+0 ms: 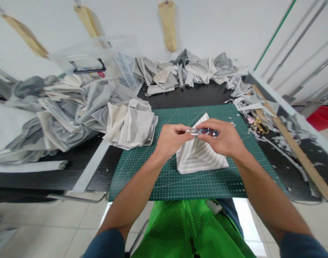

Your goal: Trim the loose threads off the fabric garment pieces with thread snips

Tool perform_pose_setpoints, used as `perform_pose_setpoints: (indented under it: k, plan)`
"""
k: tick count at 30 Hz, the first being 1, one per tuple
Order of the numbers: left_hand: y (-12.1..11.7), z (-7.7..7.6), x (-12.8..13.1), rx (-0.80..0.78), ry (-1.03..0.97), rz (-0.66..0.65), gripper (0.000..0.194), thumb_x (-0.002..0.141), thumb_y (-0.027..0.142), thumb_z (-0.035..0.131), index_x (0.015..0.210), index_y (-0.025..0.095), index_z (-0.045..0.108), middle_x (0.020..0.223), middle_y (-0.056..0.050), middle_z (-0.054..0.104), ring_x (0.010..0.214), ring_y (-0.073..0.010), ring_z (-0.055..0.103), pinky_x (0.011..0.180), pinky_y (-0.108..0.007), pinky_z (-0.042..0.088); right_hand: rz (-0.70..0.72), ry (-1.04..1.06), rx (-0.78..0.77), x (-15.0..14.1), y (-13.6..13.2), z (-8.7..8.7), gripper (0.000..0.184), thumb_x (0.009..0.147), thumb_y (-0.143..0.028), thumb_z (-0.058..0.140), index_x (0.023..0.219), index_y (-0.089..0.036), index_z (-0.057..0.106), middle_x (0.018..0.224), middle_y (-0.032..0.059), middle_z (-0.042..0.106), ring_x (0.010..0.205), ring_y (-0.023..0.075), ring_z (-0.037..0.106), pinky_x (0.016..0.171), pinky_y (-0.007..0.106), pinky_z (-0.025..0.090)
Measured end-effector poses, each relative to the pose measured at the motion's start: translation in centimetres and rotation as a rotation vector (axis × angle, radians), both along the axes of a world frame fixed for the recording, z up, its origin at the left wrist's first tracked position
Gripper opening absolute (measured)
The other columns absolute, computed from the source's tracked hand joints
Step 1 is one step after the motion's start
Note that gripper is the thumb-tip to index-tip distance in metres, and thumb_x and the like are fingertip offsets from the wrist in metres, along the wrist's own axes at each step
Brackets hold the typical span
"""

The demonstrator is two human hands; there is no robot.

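A striped white-and-grey cloth [204,159] lies partly folded on the green cutting mat [164,184], its middle lifted toward my hands. My left hand [173,139] pinches an edge of this cloth between thumb and fingers. In my right hand [220,138] are small thread snips [208,132] with dark blue handles, closed in the fingers. Their metal blades point left and meet the cloth at my left fingertips. Whether the blades are apart is too small to tell.
Folded grey and beige cloths [138,123] overlap the mat's left edge, beside a large cloth heap [91,104]. Behind stand a clear plastic bin [94,53] and more fabric [185,70]. At right lie a wooden ruler [295,148], gold-handled scissors [260,126] and scraps.
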State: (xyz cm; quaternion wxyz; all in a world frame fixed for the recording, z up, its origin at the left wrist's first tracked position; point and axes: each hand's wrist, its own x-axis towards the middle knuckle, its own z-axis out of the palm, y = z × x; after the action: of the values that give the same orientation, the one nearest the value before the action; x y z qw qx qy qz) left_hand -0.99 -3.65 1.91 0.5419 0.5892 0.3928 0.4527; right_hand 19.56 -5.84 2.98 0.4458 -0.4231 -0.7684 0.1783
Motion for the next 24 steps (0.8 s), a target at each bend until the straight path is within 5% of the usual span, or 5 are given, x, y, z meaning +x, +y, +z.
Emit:
perform_pose_setpoints:
  k: [24]
  plan:
    - [-0.30,0.13,-0.02,0.036,0.076,0.015,0.022,0.071,0.034,0.088,0.084,0.017,0.083,0.082,-0.007,0.079,0.073,-0.0159,0.068,0.067,-0.027,0.051,-0.007,-0.015,-0.034,-0.18,-0.21,0.23,0.011,0.088,-0.027,0.074,0.096,-0.023,0.080,0.096,0.0052,0.079,0.086,0.0210,0.071,0.074,0.032,0.053]
